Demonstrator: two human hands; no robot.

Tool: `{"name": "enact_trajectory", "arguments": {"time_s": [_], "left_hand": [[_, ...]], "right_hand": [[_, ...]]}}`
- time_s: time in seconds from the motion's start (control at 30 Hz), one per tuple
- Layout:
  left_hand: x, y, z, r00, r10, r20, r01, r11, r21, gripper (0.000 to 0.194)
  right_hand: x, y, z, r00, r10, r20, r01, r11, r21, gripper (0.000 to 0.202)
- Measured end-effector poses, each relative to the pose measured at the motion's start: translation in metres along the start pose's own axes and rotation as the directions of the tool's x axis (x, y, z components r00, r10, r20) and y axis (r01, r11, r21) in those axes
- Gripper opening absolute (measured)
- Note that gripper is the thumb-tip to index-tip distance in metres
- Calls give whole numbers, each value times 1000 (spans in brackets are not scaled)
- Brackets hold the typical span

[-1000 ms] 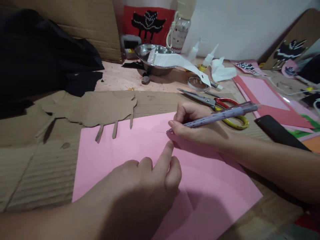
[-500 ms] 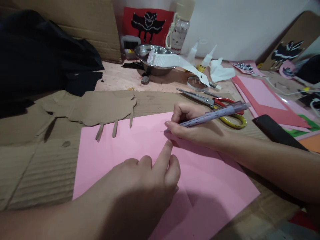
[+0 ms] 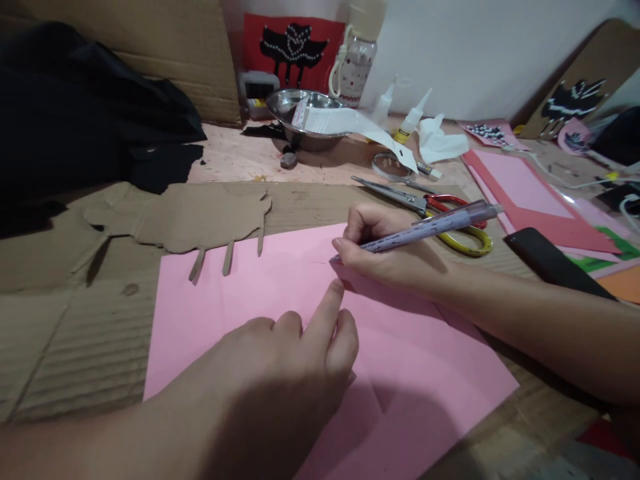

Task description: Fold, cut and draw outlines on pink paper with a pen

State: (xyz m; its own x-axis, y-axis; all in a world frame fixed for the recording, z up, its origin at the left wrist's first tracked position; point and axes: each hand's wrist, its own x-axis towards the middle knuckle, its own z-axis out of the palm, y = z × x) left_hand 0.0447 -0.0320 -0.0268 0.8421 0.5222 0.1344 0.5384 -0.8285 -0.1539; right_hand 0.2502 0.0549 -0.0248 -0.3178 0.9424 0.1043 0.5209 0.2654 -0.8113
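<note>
A pink sheet of paper (image 3: 200, 300) lies on corrugated cardboard. My right hand (image 3: 385, 250) rests on the sheet, closed around a light purple pen (image 3: 425, 233), whose tip touches the paper at the end of a short faint line. Just below the tip, my left hand (image 3: 295, 353) lies on the sheet with its index finger stretched out and the other fingers bent; nothing shows in its grip. An animal-like cardboard cutout (image 3: 195, 217) with thin legs overlaps the sheet's upper left edge. Scissors (image 3: 425, 207) with red and yellow handles lie beyond my right hand.
Behind stand a metal bowl (image 3: 285, 110) with a white strip over its rim, glue bottles (image 3: 410, 123) and a drinking bottle (image 3: 357, 67). Black cloth (image 3: 90, 113) is heaped at left. Coloured sheets (image 3: 540, 200) and a black flat object (image 3: 555, 260) lie at right.
The pen tip has moved slightly right along the paper, and the faint line is a little longer. My left hand stays in place on the sheet.
</note>
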Motion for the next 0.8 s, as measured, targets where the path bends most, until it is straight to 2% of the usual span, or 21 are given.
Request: {"name": "enact_trajectory", "arguments": {"time_s": [0.07,0.2,0.5,0.7,0.8], "left_hand": [[-1,0,-1,1000,4,-4,-4,1000,11,36],[-1,0,-4,999,-23,-31,23,1000,2,39],[-1,-1,-1,998,-25,-55,25,1000,-6,37],[1,3,0,995,-28,-92,31,999,26,34],[-1,2,2,995,-17,-94,21,999,40,35]], "right_hand": [[0,-3,0,1000,27,-14,-27,1000,7,28],[-2,-2,0,997,66,41,-68,997,43,29],[0,5,-2,998,1,59,-3,999,35,35],[-2,1,1,990,33,140,-58,982,180,32],[-2,2,1,996,19,92,-31,991,130,32]]}}
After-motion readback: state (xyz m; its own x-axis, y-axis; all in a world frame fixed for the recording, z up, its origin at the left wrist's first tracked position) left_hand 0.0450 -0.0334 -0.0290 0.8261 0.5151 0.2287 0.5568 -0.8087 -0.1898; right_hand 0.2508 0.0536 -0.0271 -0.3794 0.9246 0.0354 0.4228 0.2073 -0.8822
